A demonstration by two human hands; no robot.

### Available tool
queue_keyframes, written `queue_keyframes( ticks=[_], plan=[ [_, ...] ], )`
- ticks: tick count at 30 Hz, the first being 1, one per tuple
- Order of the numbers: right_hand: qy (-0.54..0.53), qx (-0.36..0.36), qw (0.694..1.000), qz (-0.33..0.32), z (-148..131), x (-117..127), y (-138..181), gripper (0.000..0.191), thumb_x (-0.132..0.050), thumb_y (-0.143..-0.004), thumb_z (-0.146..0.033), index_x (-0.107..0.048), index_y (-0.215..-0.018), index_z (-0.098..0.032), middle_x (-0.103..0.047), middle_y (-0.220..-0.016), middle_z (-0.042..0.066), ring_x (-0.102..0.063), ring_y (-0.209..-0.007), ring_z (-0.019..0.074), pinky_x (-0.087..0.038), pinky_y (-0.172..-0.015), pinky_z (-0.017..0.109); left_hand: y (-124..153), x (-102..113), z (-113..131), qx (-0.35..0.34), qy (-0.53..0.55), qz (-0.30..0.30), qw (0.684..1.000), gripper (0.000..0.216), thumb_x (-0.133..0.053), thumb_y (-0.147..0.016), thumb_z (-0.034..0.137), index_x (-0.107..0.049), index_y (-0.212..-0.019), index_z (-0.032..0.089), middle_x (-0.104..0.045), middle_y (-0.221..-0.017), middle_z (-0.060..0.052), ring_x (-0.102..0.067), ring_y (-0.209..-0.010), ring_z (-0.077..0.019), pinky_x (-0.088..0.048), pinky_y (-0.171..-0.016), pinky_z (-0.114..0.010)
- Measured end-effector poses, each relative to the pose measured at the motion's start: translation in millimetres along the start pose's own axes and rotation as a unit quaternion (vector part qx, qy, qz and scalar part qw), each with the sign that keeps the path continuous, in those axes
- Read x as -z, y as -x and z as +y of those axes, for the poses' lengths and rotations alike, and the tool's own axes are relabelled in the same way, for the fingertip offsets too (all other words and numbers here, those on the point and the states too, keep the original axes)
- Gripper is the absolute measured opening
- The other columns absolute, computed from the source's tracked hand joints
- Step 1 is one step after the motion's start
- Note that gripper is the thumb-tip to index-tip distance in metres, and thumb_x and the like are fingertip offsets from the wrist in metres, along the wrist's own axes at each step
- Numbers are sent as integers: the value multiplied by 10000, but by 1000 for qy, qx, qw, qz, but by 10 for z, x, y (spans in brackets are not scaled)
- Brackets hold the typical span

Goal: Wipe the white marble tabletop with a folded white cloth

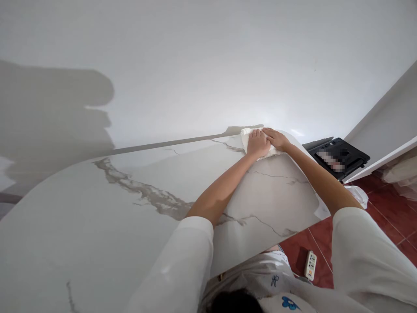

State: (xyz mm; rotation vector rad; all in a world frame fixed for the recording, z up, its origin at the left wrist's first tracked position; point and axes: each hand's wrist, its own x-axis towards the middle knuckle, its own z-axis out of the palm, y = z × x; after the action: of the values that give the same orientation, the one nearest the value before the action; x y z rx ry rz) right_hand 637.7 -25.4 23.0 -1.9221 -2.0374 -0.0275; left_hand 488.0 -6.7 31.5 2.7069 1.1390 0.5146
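Observation:
A folded white cloth (245, 138) lies at the far right part of a white marble-patterned tabletop (182, 174), close to the wall. My left hand (259, 143) presses down on the cloth with its fingers bent into it. Beside it, my right hand (276, 139) rests on the cloth's far right side, its fingers stretched toward the left hand and lying flat. The two hands are touching or nearly so. Part of the cloth is hidden under them.
A pale wall (208, 78) runs along the table's back edge. Right of the table stands a black case-like object (353, 152), partly blurred out. On the red tiled floor (384, 213) lie a white power strip (310, 265) and a white plastic bag (358, 194).

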Motion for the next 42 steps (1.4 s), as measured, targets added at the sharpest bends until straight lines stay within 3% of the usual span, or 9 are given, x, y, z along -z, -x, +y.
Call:
queue_keyframes(
  ticks=[6,12,20,23,28,35,42],
  plan=[
    [-23,-16,1000,7,-16,-18,-325,481,-331,-902,-300,-541,-1329,-230,-530,-1391,-1,-480,-1277,240,-383,-1068,415,-262,-16,-187,13,23,28,999,525,-275,-916,256,-422,-1365,27,-435,-1434,-177,-331,-1359,-277,-218,-1146,-412],
    [-18,-18,1000,9,-7,-28,-395,446,-309,-918,-285,-596,-1258,-262,-575,-1344,-7,-533,-1217,249,-425,-1013,414,-332,-25,-186,27,4,52,998,472,-275,-924,240,-516,-1269,26,-525,-1334,-172,-418,-1282,-259,-276,-1109,-373],
    [40,21,999,-26,-16,-42,-219,559,-235,-943,-313,-395,-1422,-74,-381,-1496,98,-304,-1399,225,-230,-1169,398,-119,3,-96,28,9,27,999,541,-299,-929,265,-368,-1397,2,-362,-1486,-186,-281,-1398,-281,-199,-1156,-405],
    [48,30,998,-38,-83,-31,-18,599,-199,-950,-340,-338,-1447,-35,-313,-1526,126,-241,-1423,239,-192,-1182,408,78,11,-31,23,-1,24,999,562,-291,-932,282,-336,-1421,7,-333,-1505,-178,-261,-1412,-281,-186,-1163,-403],
    [44,33,998,-27,-263,20,442,594,-171,-956,-370,-347,-1456,-103,-324,-1527,94,-244,-1423,242,-209,-1176,447,502,69,144,12,-2,16,1000,565,-283,-930,273,-342,-1418,-4,-326,-1505,-194,-254,-1415,-289,-188,-1165,-427],
    [49,21,999,7,-605,130,1272,546,-250,-942,-302,-367,-1449,-138,-358,-1507,95,-279,-1408,269,-289,-1136,503,1239,181,495,-10,-1,11,1000,575,-290,-925,262,-333,-1418,-31,-334,-1499,-200,-258,-1414,-282,-198,-1168,-387],
    [62,36,997,21,-879,256,2084,546,-254,-951,-322,-361,-1455,-142,-363,-1504,104,-293,-1402,264,-315,-1131,491,1906,205,824,-57,3,23,998,581,-315,-901,245,-352,-1401,-50,-349,-1480,-232,-255,-1411,-320,-211,-1159,-440]
  ],
)
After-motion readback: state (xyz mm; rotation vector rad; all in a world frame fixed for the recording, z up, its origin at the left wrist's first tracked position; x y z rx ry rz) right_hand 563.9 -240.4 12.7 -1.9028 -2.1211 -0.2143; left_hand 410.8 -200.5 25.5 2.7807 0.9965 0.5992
